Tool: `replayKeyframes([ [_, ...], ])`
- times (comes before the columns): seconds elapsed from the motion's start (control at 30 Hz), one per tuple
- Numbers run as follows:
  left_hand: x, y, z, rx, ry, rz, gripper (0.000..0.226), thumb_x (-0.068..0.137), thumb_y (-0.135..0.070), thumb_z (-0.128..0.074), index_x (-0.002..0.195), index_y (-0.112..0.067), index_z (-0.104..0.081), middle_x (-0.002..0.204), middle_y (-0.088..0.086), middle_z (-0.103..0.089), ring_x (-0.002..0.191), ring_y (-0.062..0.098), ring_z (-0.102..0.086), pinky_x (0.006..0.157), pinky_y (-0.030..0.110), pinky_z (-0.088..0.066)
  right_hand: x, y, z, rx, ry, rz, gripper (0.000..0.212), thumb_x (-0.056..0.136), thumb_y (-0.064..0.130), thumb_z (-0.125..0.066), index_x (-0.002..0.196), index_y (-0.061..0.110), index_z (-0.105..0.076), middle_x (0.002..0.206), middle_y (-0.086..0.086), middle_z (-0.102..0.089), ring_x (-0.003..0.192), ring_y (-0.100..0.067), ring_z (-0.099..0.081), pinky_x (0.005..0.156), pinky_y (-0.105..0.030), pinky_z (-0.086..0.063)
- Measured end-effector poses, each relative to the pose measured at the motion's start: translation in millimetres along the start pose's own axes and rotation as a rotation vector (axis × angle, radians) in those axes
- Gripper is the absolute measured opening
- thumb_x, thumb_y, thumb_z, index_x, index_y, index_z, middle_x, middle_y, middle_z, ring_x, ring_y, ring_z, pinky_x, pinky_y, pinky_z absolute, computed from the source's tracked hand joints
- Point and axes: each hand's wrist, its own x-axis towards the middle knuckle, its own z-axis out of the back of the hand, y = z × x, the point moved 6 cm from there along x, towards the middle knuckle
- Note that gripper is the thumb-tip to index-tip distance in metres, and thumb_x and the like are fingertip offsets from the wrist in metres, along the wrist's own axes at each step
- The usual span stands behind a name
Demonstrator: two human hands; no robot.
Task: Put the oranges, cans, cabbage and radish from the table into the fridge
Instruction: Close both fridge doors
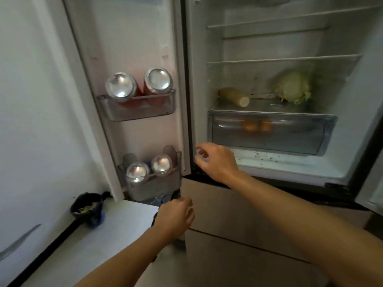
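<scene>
The fridge stands open. Two red cans point(121, 85) sit in the upper shelf of the left door point(132, 38), and two more cans point(161, 163) in the lower door shelf. Inside, a cabbage point(293, 88) and a pale radish point(234, 96) lie on the glass shelf. Oranges point(251, 126) show through the clear drawer point(269, 141) below. My right hand point(215, 160) hovers at the door's hinge edge, fingers apart and holding nothing. My left hand point(176, 216) is curled below the lower door shelf against something dark that I cannot make out.
A white counter point(114, 235) runs along the left wall, with a small dark container point(87, 206) at its far end. Beige lower fridge fronts point(228, 214) lie under my arms. The upper wire shelves point(279, 59) hold nothing. The right door edge point(373, 193) shows at the right.
</scene>
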Motion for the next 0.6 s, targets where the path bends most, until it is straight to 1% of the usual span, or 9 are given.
replayKeyframes([
  [0.07,-24,35,-8,0.033,0.107,0.08,0.025,0.093,-0.041,-0.046,0.104,-0.023,-0.059,0.096,-0.004,-0.064,0.085,0.016,-0.061,0.067,0.027,-0.043,-7,48,-10,0.021,-0.027,0.162,0.03,0.091,0.036,-0.056,0.116,0.023,-0.062,0.1,0.002,-0.066,0.085,-0.015,-0.061,0.07,-0.033,-0.052],
  [0.17,-49,104,-6,0.068,0.193,0.273,0.03,0.094,-0.042,-0.047,0.112,-0.02,-0.058,0.11,-0.001,-0.062,0.092,0.014,-0.058,0.08,0.027,-0.047,-16,116,-27,0.019,-0.124,0.372,0.026,0.088,0.036,-0.056,0.105,0.02,-0.067,0.095,0.001,-0.067,0.083,-0.014,-0.06,0.062,-0.031,-0.051],
  [0.23,-55,149,7,0.057,0.183,0.378,0.031,0.092,-0.042,-0.05,0.113,-0.02,-0.059,0.117,0.002,-0.062,0.1,0.017,-0.059,0.083,0.029,-0.049,-12,147,-40,-0.024,-0.156,0.425,0.029,0.086,0.038,-0.058,0.106,0.018,-0.067,0.098,-0.001,-0.066,0.087,-0.017,-0.06,0.066,-0.032,-0.051],
  [0.27,-57,172,19,0.033,0.158,0.422,0.031,0.092,-0.04,-0.051,0.113,-0.019,-0.059,0.117,0.003,-0.063,0.101,0.02,-0.06,0.082,0.03,-0.049,-6,160,-51,-0.057,-0.12,0.398,0.035,0.087,0.042,-0.058,0.111,0.017,-0.065,0.103,-0.003,-0.065,0.092,-0.019,-0.059,0.071,-0.035,-0.051],
  [0.3,-57,192,33,-0.006,0.121,0.458,0.028,0.092,-0.038,-0.051,0.11,-0.019,-0.06,0.115,0.004,-0.064,0.101,0.022,-0.061,0.081,0.03,-0.05,1,166,-63,-0.1,-0.054,0.338,0.044,0.087,0.048,-0.056,0.118,0.017,-0.061,0.11,-0.005,-0.063,0.098,-0.021,-0.057,0.077,-0.037,-0.049],
  [0.37,-50,226,70,-0.099,-0.022,0.48,0.022,0.093,-0.035,-0.047,0.097,-0.017,-0.06,0.103,0.007,-0.067,0.088,0.025,-0.062,0.078,0.034,-0.052,13,172,-86,-0.223,0.074,0.207,0.058,0.087,0.06,-0.05,0.128,0.019,-0.053,0.121,-0.006,-0.058,0.11,-0.025,-0.053,0.085,-0.041,-0.045],
  [0.43,-40,251,110,-0.219,-0.202,0.47,0.026,0.097,-0.032,-0.042,0.094,-0.012,-0.059,0.095,0.013,-0.066,0.08,0.026,-0.059,0.076,0.039,-0.051,16,175,-106,-0.342,0.122,0.169,0.059,0.087,0.063,-0.048,0.126,0.02,-0.054,0.124,-0.005,-0.057,0.113,-0.026,-0.051,0.089,-0.041,-0.042],
  [0.5,-25,260,142,-0.326,-0.341,0.411,0.038,0.101,-0.036,-0.037,0.113,-0.006,-0.059,0.109,0.018,-0.065,0.093,0.03,-0.06,0.08,0.037,-0.047,14,177,-114,-0.373,0.074,0.169,0.05,0.087,0.055,-0.052,0.122,0.02,-0.059,0.122,-0.004,-0.059,0.111,-0.026,-0.053,0.09,-0.042,-0.041],
  [0.6,-7,244,174,-0.447,-0.45,0.275,0.049,0.101,-0.042,-0.032,0.134,-0.009,-0.047,0.133,0.016,-0.055,0.119,0.032,-0.053,0.095,0.042,-0.041,9,175,-112,-0.395,0.03,0.132,0.044,0.082,0.05,-0.058,0.111,0.018,-0.066,0.111,-0.004,-0.064,0.101,-0.026,-0.057,0.086,-0.041,-0.044],
])
